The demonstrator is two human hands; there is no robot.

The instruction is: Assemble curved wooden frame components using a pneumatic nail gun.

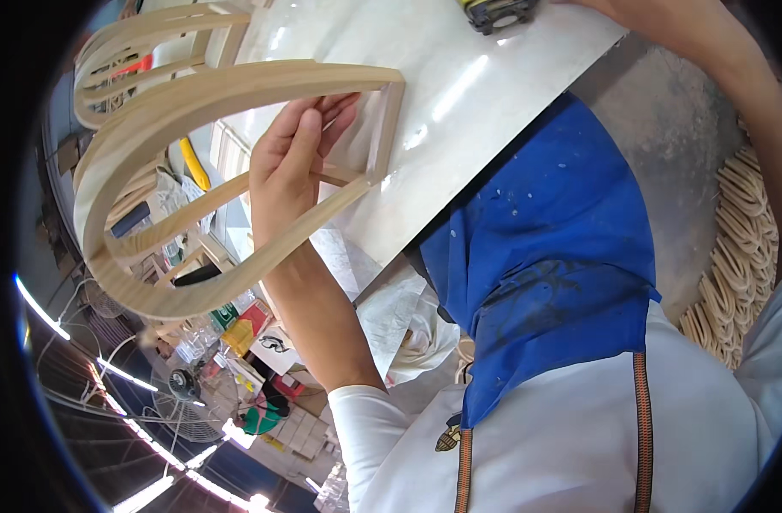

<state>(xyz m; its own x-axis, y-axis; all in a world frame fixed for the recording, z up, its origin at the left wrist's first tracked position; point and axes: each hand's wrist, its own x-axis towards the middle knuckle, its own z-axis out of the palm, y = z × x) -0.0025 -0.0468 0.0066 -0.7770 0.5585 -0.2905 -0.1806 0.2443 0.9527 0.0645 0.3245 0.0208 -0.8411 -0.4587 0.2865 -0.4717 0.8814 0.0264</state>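
A pale wooden frame (237, 85), a rounded loop with a straight crosspiece at one end, stands at the left over the light tabletop (459, 128). My left hand (301, 145) reaches inside the loop, its forearm passing behind the lower rail. Its fingers are curled with the thumb against them, close under the upper rail; whatever they may pinch is hidden. At the top edge my right hand (617, 7) is mostly cut off, so its fingers cannot be read. Nearest to it on the tabletop is a black and yellow tool (498, 13), also partly cut off.
Another wooden frame (156, 34) stands beyond, at the upper left. Bundled curved wooden pieces (733, 256) are piled at the right. A blue apron (553, 231) hangs over my front by the table edge. Clutter and a fan (183, 385) appear at the lower left.
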